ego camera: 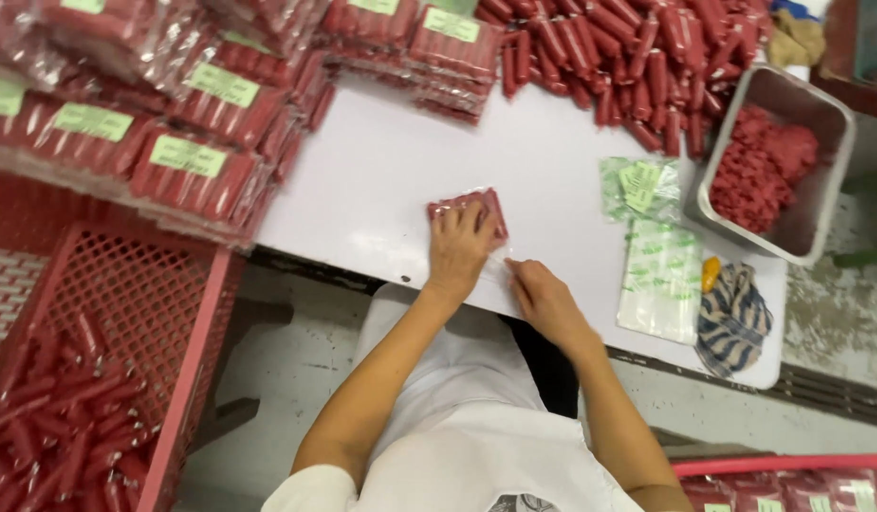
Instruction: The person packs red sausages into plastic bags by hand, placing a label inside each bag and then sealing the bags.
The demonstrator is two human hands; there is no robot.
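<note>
Near edge, 6 o'clock: the person's white garment and two bare forearms reaching up toward the table [381, 180], a white surface.

Left hand [457, 248]: lies palm down on a clear plastic bag of red sausages [476, 210], fingers [471, 220] spread flat and pressing on it, not curled round it. The bag lies flat on the table near its front edge, about the middle of the view.

Right hand [544, 299]: at 4 o'clock from the left hand, just beside it, at the table's front edge. Its fingers [516, 272] are drawn narrow, pinching the open clear end of the same bag.

At 8 o'clock, below table level: red plastic crate [187, 351] with loose red sausages in it.

At 3 o'clock from the hands: stack of flat empty clear bags with green print [658, 280]; beside it a striped cloth [732, 318] at the table's right corner. A few more printed bags [637, 188] lie just beyond.

At 2 o'clock: metal tray [822, 204] holding red cut pieces [761, 166].

At 10 o'clock: stacked filled packs with green labels [187, 156], several piles deep.

At 12 to 1 o'clock, far edge: heap of loose red sausages [637, 66], and more labelled packs [438, 43] beside it.
</note>
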